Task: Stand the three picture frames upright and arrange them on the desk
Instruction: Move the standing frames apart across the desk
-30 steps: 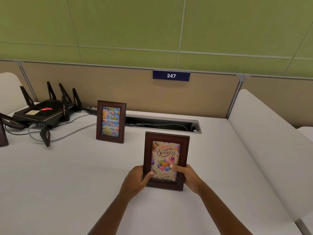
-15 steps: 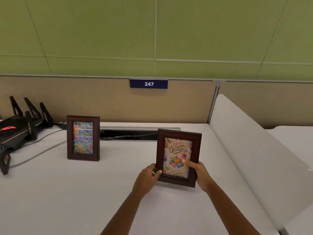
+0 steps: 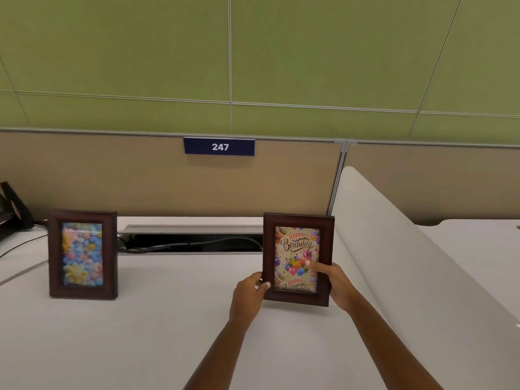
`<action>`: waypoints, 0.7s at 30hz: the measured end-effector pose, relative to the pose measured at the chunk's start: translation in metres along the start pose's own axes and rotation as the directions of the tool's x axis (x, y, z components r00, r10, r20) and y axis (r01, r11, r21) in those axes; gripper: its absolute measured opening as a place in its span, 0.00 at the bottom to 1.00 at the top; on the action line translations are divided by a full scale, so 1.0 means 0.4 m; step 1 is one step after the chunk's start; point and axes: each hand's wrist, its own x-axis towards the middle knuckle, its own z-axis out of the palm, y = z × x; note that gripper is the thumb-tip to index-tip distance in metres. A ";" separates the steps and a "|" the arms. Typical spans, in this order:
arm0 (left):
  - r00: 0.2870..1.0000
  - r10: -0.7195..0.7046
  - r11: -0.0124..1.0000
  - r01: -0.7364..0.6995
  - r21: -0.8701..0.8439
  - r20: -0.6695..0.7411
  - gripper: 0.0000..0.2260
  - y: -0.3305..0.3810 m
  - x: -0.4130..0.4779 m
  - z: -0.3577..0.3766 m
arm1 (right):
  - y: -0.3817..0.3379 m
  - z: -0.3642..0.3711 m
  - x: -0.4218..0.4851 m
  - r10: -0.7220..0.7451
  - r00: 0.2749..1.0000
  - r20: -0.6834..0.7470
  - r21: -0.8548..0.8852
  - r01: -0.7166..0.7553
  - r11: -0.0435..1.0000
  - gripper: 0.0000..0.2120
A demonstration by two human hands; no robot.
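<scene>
Both hands grip the birthday frame point(image 3: 298, 258) by its lower half, one on each side rail, and this looks like the way to keep a tall, narrow thing from tipping while its foot is settled on the desk point(image 3: 168, 333). The left hand point(image 3: 247, 294) pinches the left rail, thumb laid on the front face near the bottom corner and the other fingers out of sight behind. The right hand point(image 3: 336, 285) clamps the right rail, with one finger stretched across the glass towards the printed balloons. The frame stands upright, or very nearly, at the right of the desk, just beside the white side partition point(image 3: 408, 249) and in front of the right end of the cable trough point(image 3: 191, 240). Whether its bottom edge already bears on the desk or hangs a little above it, I cannot tell.

The flower frame point(image 3: 83, 254) stands upright by itself well to the left, facing the same way, so the held one seems to be going into line with it. No third frame shows here, so I judge the task about two thirds done at most.

The card in the held frame reads "HAPPY Birthday" at the top, and "HAPPY" again near the bottom above a line cut off by the rail. A dark blue plate point(image 3: 219, 146) on the tan back panel reads "247". A dark device point(image 3: 12, 206) with a cable pokes in at the left edge
</scene>
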 end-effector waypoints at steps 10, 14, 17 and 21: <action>0.999 -0.025 1.000 0.025 -0.003 -0.022 0.16 -0.008 0.051 0.032 | 0.014 -0.023 0.061 0.047 0.999 -0.001 -0.001 -0.047 0.999 0.07; 0.999 -0.031 1.000 0.031 -0.006 -0.008 0.16 -0.014 0.059 0.041 | 0.019 -0.030 0.068 0.062 0.998 0.002 0.012 -0.062 0.998 0.07; 1.000 -0.028 1.000 0.028 0.003 -0.008 0.16 -0.018 0.063 0.046 | 0.021 -0.035 0.067 0.065 0.998 0.002 0.015 -0.065 0.998 0.08; 0.999 -0.027 0.999 0.027 0.023 -0.027 0.17 -0.022 0.063 0.056 | 0.028 -0.042 0.069 0.063 0.998 0.009 0.017 -0.063 0.998 0.08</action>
